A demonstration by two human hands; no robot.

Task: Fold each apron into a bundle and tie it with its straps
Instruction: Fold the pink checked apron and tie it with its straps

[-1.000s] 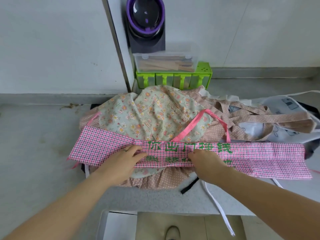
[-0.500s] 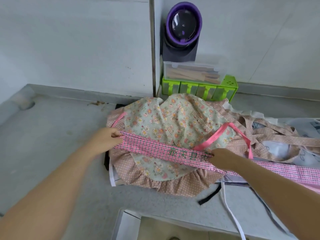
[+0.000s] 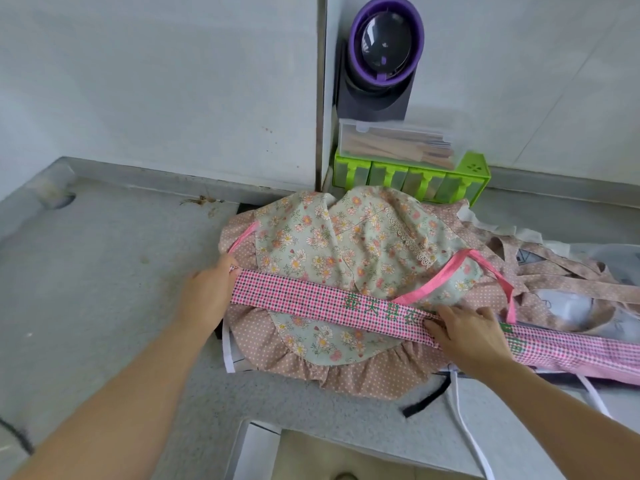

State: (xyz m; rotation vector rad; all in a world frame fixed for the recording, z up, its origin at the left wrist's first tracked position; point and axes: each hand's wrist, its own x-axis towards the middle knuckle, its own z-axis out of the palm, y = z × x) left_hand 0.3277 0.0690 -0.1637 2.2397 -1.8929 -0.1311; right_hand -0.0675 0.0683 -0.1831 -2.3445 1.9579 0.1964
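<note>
We see the checked apron (image 3: 304, 297), pink and white with green printed characters. It is folded into a long narrow band and lies slantwise across the front half of the floral apron (image 3: 346, 244), which rests on the grey surface (image 3: 104, 289). Its pink strap (image 3: 446, 275) loops over the floral apron's right side. The left hand (image 3: 207, 299) is at the floral apron's left edge, its grip closed on the band's end with the thumb on top. The right hand (image 3: 467, 334) lies on the band at the floral apron's right front, fingers spread and nearly straight, pressing the cloth down with a released grip.

The band covers the left hand's fingertips. The right hand hides some of the green characters, and the band's far end runs out of frame to the right of the floral apron. A white strap (image 3: 464, 420) and a black strap (image 3: 429, 400) trail from under the floral apron's front right; we cannot tell which apron they belong to.
</note>
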